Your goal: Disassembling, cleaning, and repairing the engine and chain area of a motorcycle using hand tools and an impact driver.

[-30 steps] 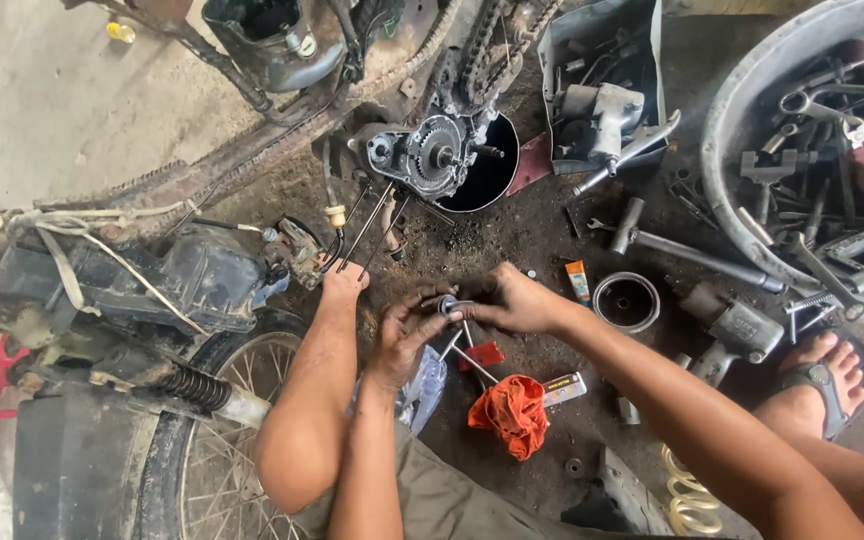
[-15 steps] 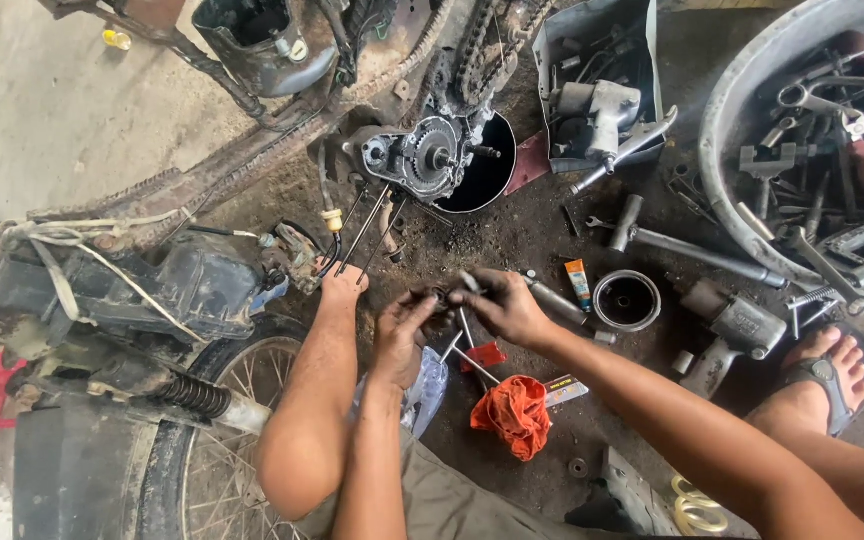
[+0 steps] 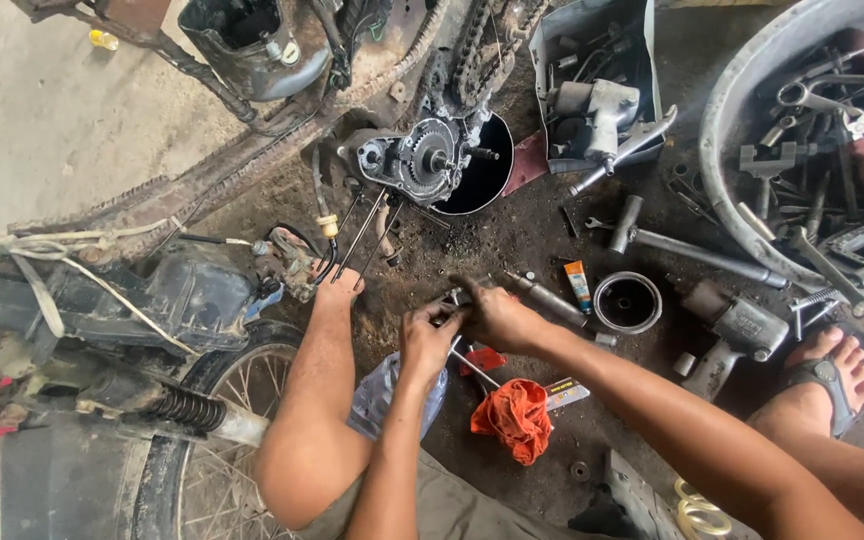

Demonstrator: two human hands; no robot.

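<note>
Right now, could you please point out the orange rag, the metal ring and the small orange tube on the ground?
orange rag (image 3: pixel 516 418), head view, middle of the cloth.
metal ring (image 3: pixel 599 303), head view, left rim.
small orange tube (image 3: pixel 579 286), head view, its body.

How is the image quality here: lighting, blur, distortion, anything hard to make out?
Head view: even, soft daylight, no harsh glare; the concrete top left looks washed out. Wide-lens bending curves the tub of wrenches at the right edge. The left hand and right hand are sharp, but the small metal part between them stays too small and dark to identify.
</note>
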